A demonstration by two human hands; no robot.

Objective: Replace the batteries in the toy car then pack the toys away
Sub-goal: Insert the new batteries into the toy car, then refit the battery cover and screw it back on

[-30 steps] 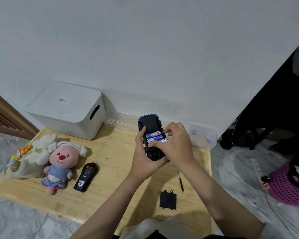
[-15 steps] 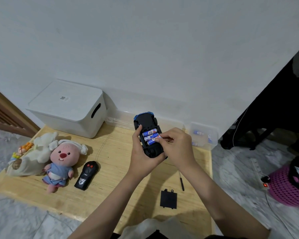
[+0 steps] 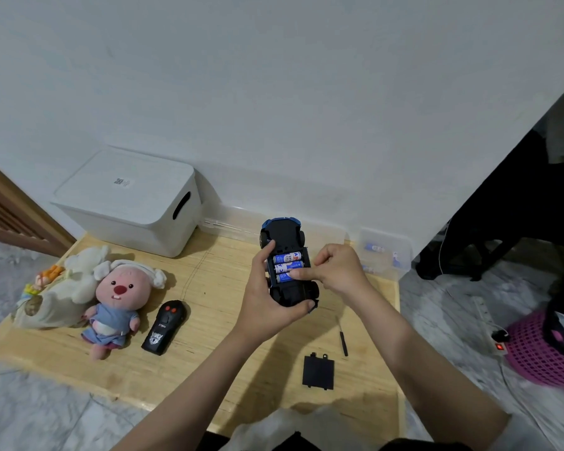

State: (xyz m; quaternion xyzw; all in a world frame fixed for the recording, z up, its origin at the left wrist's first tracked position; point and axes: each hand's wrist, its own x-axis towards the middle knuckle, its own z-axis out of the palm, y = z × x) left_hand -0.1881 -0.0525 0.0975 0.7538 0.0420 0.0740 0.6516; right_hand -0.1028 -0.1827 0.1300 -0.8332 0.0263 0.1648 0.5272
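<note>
My left hand (image 3: 265, 294) grips the black and blue toy car (image 3: 284, 236), held upside down above the wooden table (image 3: 209, 336). Its battery bay lies uncovered, with three blue batteries (image 3: 288, 266) side by side in it. My right hand (image 3: 334, 270) has its fingers curled, and one fingertip presses on the nearest battery. The black battery cover (image 3: 318, 372) lies on the table below my hands, with a small screwdriver (image 3: 342, 340) beside it. The black remote control (image 3: 165, 327) lies to the left.
A pink plush doll (image 3: 118, 297) and a cream plush toy (image 3: 62, 288) lie at the table's left. A white lidded storage box (image 3: 131, 200) stands at the back left. A clear box (image 3: 385, 255) holding batteries sits at the back right. A pink basket (image 3: 541, 349) stands on the floor.
My right hand has opened away from the battery bay, so all three batteries show, and one finger now presses the nearest one. The car has stayed in my left hand.
</note>
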